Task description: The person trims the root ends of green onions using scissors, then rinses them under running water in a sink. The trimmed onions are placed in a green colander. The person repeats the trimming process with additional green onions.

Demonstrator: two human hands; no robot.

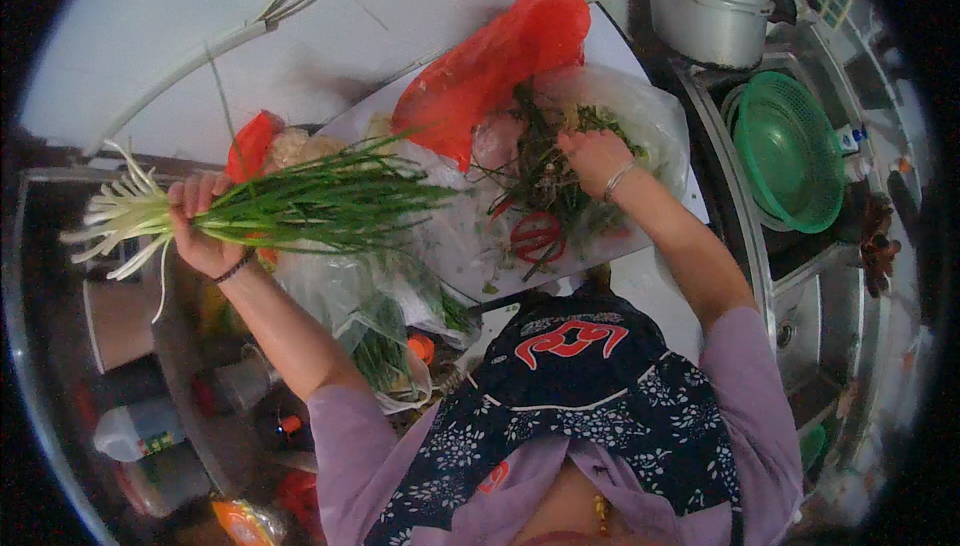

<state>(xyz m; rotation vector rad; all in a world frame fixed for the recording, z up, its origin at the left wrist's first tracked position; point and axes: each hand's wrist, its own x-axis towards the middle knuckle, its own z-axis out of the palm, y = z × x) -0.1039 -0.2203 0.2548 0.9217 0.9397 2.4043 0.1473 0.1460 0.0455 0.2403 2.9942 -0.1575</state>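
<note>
My left hand grips a bunch of scallions near its white root ends. The bunch lies sideways in the air, its green leaves reaching right. My right hand is down among loose greens and trimmings on a clear plastic bag. Its fingertips are partly hidden in the greens, so I cannot tell whether they grip any. Just beyond them lies a crumpled red plastic bag. A red loop-shaped thing, not clear in kind, lies nearer to me on the white tabletop.
A pressure cooker stands at the back right. Green plastic colanders sit beyond my right arm, above a metal sink. More greens lie in a clear bag below my left forearm. A plastic jug stands at lower left.
</note>
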